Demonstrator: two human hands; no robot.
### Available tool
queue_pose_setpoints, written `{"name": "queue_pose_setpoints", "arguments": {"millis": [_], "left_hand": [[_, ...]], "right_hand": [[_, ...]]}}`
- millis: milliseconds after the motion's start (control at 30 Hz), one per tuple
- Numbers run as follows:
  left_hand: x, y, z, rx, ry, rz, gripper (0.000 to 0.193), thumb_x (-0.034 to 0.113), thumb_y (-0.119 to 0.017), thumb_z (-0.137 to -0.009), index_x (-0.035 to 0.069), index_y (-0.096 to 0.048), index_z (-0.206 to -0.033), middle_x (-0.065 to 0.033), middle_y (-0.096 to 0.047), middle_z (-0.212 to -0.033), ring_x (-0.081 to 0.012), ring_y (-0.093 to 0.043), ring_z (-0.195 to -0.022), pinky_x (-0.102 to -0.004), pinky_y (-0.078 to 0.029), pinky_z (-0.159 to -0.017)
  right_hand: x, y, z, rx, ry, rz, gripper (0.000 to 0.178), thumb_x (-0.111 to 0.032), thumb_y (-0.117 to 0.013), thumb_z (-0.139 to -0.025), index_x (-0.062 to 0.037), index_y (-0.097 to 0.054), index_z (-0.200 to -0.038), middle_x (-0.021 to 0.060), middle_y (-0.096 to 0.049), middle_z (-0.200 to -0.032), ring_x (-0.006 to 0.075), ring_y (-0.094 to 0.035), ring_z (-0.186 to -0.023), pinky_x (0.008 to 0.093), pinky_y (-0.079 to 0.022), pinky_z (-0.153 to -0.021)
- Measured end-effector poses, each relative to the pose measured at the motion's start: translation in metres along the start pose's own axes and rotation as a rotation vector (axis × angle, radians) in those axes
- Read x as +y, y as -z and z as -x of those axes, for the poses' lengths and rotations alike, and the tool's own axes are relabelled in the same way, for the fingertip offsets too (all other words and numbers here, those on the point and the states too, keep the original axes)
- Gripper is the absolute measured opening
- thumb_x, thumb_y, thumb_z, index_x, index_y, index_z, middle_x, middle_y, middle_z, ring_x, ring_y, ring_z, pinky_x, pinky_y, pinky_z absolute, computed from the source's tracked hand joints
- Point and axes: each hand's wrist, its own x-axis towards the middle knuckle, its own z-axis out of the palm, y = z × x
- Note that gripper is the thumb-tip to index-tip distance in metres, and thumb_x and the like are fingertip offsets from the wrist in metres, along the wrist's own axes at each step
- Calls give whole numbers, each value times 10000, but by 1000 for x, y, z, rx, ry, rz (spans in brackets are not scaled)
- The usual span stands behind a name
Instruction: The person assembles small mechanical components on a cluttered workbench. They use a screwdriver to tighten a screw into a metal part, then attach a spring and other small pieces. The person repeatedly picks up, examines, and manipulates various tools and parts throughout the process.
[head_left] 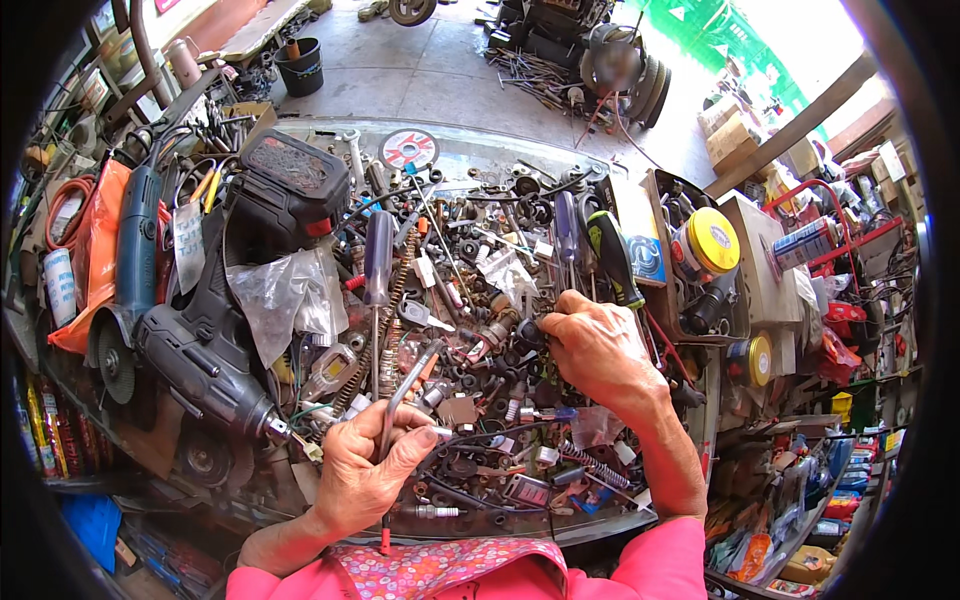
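The bent rod (409, 380) is plain grey with a red end. Shirt (662, 560) is hot pink, front panel (450, 570) all little multicoloured spots. Grinder (138, 235) kinda teal, drill (205, 365) black, jar lid (713, 240) super yellow, tool handle (616, 262) lime and black.

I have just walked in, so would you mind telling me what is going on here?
Someone in a bright pink top is working bare-handed over a cluttered bench. The left hand grips a bent grey metal rod. The right hand is down among loose small metal and plastic parts, just below a black-and-green handle; whether it holds anything is hidden. A dark grey power tool lies at the left.
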Motion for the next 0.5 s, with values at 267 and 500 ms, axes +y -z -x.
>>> {"name": "queue_pose_setpoints", "arguments": {"millis": [267,500], "left_hand": [[-6,-2,0,-5,-33,-112,167,150,-658,-929,-2,-627,-990,116,-453,-617,16,-339,-568,-184,-253,-498],[-9,-2,-1,-14,-31,-125,167,158,-643,-938,-3,-626,-981,105,-462,-625,9,-356,-574,-186,-267,-504]], "right_hand": [[0,-1,2,13,-27,-37,131,-95,-603,-798,-40,-639,-911,142,-581,-898,365,-622,-779,460,-487,-701],[-2,2,5,17,-2,-18,144,-90,-630,-782,-53,-678,-913,124,-584,-865,345,-626,-776,443,-494,-693]]}}
